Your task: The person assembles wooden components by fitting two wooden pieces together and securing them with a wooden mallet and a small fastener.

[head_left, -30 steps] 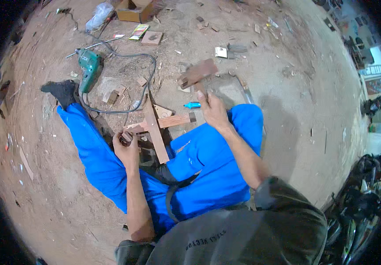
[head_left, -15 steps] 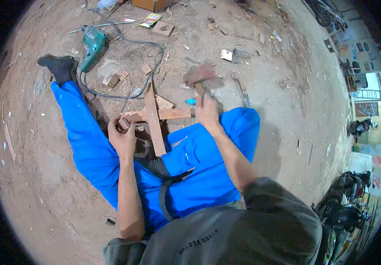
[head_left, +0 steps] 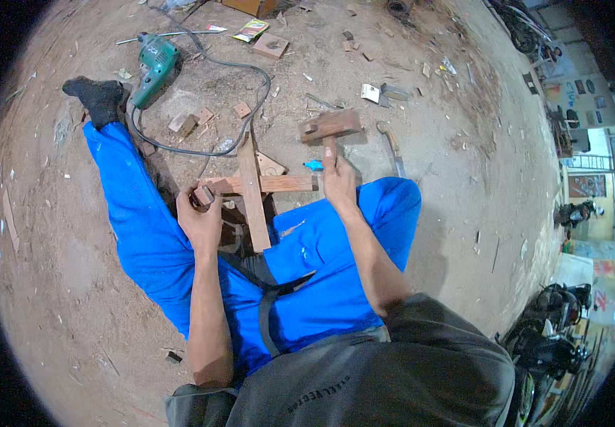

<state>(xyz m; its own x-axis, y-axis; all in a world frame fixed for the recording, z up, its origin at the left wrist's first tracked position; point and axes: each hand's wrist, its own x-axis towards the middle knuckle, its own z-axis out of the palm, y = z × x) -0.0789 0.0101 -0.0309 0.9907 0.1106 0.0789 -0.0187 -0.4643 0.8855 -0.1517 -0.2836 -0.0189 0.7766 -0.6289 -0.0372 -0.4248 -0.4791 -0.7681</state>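
Observation:
My right hand [head_left: 339,181] grips the handle of a wooden mallet [head_left: 330,125], its brown head held above the floor beyond my bent knee. Between the fingers of my left hand [head_left: 199,215] is a small wooden block [head_left: 203,196], at the left end of a horizontal wooden strip [head_left: 286,183]. Across that strip lies a longer upright strip [head_left: 251,192], and the two make a cross in front of my lap. Under the crossing, a light wood piece [head_left: 272,165] with holes shows in part. A small blue object [head_left: 313,165] lies beside my right hand.
A green power drill [head_left: 156,67] with a long dark cord [head_left: 268,85] lies at the upper left. Right of the mallet is a knife-like tool [head_left: 391,147] with a wooden handle. Wood scraps [head_left: 271,45] and a cardboard box [head_left: 250,6] are farther off. Motorcycles [head_left: 551,334] stand at the right.
The mallet has shifted slightly right, and its head, blurred before, now shows sharply and lies more level. My left hand still holds the block at nearly the same place.

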